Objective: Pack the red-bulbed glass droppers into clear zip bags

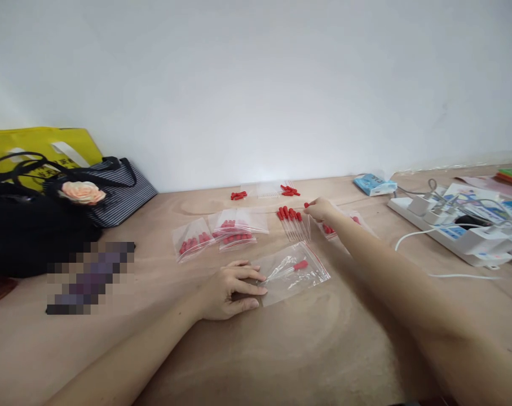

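Note:
My left hand (pixel 234 290) lies flat with fingers spread, its fingertips at the left edge of a clear zip bag (pixel 281 287). Inside that bag is a dropper with a red bulb (pixel 300 264). My right hand (pixel 319 208) reaches farther back and pinches the red bulb (pixel 307 205) of another dropper at its fingertips. Just left of it, several red-bulbed droppers (pixel 288 214) lie side by side, thin clear ends toward me. Filled bags (pixel 192 239) with red bulbs lie left of centre, and one more bag (pixel 355 221) is partly hidden behind my right forearm.
Loose red bulbs (pixel 239 195) and more red pieces (pixel 290 190) lie by the wall. At right are a blue packet (pixel 374 184) and a white power strip (pixel 442 228) with cables. Black (pixel 36 231), striped (pixel 124 194) and yellow (pixel 74 138) bags stand at left, near a blurred-out object (pixel 91 279).

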A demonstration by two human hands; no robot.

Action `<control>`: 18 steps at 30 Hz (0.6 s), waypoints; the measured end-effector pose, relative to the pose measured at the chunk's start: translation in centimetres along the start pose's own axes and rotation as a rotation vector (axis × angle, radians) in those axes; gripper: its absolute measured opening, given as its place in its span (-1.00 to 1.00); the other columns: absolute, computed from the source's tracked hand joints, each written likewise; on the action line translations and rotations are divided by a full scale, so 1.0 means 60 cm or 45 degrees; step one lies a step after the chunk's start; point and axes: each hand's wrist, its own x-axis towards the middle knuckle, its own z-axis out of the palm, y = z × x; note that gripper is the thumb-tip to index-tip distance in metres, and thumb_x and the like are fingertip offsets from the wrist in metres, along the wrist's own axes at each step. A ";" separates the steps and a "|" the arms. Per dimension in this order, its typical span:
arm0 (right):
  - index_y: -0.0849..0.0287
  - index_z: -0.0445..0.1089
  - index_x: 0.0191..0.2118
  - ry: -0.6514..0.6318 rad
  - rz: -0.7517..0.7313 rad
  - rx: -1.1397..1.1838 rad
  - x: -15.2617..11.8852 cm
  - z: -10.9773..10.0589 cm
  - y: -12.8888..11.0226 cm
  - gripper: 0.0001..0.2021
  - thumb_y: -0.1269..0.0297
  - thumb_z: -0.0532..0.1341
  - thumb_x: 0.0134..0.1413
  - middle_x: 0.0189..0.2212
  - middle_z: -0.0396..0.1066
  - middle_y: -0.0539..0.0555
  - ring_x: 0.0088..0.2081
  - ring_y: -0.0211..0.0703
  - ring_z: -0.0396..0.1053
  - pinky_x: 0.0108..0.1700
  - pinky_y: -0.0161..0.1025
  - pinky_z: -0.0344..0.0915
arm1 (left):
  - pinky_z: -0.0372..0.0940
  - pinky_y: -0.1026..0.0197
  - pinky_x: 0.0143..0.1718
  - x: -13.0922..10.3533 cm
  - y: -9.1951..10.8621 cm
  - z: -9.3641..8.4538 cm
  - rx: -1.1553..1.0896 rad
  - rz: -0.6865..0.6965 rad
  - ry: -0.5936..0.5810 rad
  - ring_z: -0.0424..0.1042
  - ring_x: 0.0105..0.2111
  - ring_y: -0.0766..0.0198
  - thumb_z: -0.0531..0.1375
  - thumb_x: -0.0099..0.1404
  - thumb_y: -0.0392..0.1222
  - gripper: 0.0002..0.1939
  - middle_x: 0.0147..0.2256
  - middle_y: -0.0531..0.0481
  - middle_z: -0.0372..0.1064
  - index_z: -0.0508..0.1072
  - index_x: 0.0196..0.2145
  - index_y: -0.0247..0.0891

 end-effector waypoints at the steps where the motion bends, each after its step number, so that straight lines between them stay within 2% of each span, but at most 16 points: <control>1: 0.24 0.32 -0.47 0.026 0.001 0.050 -0.006 -0.006 0.001 -0.87 0.30 0.25 -0.16 -0.74 0.12 -0.05 -0.69 -0.31 0.11 -0.65 -0.32 0.03 | 0.14 -0.05 0.07 0.000 -0.001 0.001 -0.004 0.007 0.010 0.31 0.00 0.09 0.16 0.22 -0.15 -0.77 -0.07 -0.05 0.40 0.49 -0.15 -0.11; 4: 0.20 0.28 -0.32 0.108 0.000 0.209 -0.037 -0.024 0.006 -0.88 0.31 0.14 -0.04 -0.67 0.14 -0.09 -0.68 -0.37 0.10 -0.63 -0.37 0.07 | 0.13 -0.04 0.08 -0.001 -0.007 0.004 -0.033 0.019 0.048 0.31 0.00 0.10 0.16 0.22 -0.15 -0.77 -0.07 -0.07 0.40 0.50 -0.16 -0.13; 7: 0.14 0.22 -0.24 0.155 -0.043 0.521 -0.080 -0.036 0.023 -0.83 0.32 0.09 -0.03 -0.65 0.15 -0.12 -0.66 -0.35 0.15 -0.62 -0.38 0.11 | 0.13 -0.03 0.09 -0.002 -0.011 0.007 -0.069 0.014 0.078 0.31 0.01 0.10 0.16 0.22 -0.15 -0.78 -0.07 -0.06 0.40 0.51 -0.18 -0.13; 10: 0.10 0.19 -0.26 0.146 -0.027 0.797 -0.119 -0.039 0.049 -0.82 0.30 0.12 -0.08 -0.67 0.17 -0.12 -0.63 -0.29 0.21 -0.59 -0.34 0.16 | 0.13 -0.03 0.10 -0.001 -0.012 0.006 -0.084 0.006 0.083 0.31 0.01 0.11 0.17 0.22 -0.17 -0.79 -0.08 -0.05 0.40 0.51 -0.18 -0.13; 13: 0.06 0.18 -0.31 0.188 0.019 0.964 -0.140 -0.035 0.067 -0.81 0.32 0.16 -0.14 -0.63 0.22 -0.10 -0.63 -0.28 0.21 -0.58 -0.32 0.18 | 0.13 -0.02 0.10 0.000 -0.011 0.005 -0.085 0.001 0.081 0.30 0.02 0.12 0.17 0.22 -0.17 -0.79 -0.07 -0.04 0.40 0.51 -0.18 -0.12; 18: 0.07 0.19 -0.40 0.174 0.098 1.173 -0.150 -0.019 0.066 -0.84 0.39 0.18 -0.17 -0.55 0.29 -0.05 -0.61 -0.31 0.22 -0.58 -0.32 0.20 | 0.12 -0.03 0.10 -0.003 -0.010 0.006 -0.072 -0.025 0.067 0.30 0.02 0.11 0.17 0.22 -0.15 -0.79 -0.06 -0.05 0.39 0.51 -0.18 -0.11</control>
